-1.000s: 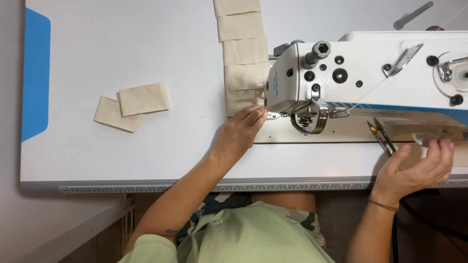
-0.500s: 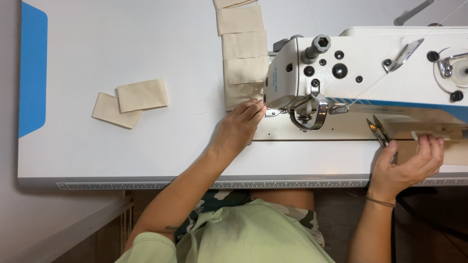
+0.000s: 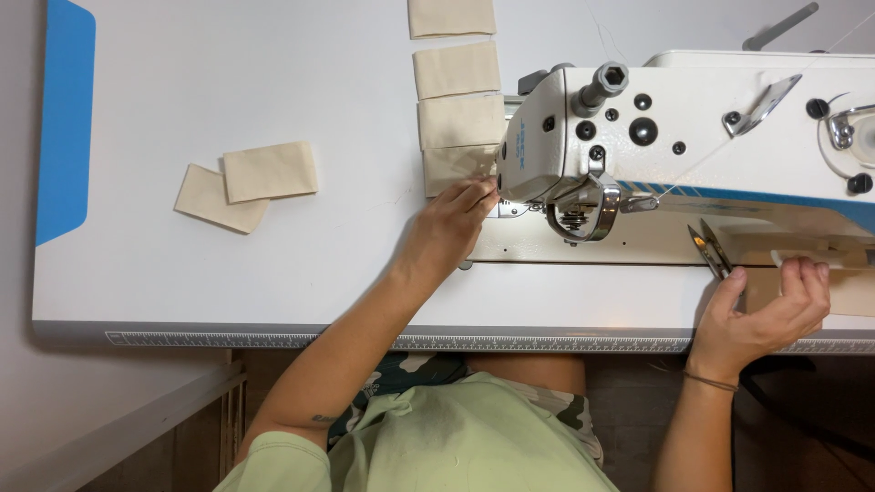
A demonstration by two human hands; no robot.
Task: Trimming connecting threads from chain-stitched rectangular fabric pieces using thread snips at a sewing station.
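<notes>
My left hand (image 3: 448,228) reaches under the head of the white sewing machine (image 3: 693,137), its fingertips pinching the near edge of a beige fabric piece (image 3: 456,169) beside the presser foot (image 3: 576,219). That piece is the nearest of a chain of beige fabric pieces (image 3: 458,71) running away across the table. My right hand (image 3: 764,310) lies at the table's right front, fingers curled over a beige fabric piece (image 3: 852,293). Thread snips (image 3: 709,251) lie just left of its thumb.
Two loose beige pieces (image 3: 246,180) overlap on the white table (image 3: 228,292) to the left. A blue panel (image 3: 64,118) runs along the table's left edge. A ruler strip (image 3: 410,342) lines the front edge.
My left hand stays at the presser foot on the fabric. My right hand has shifted slightly left along the beige piece. The view itself has moved a little.
</notes>
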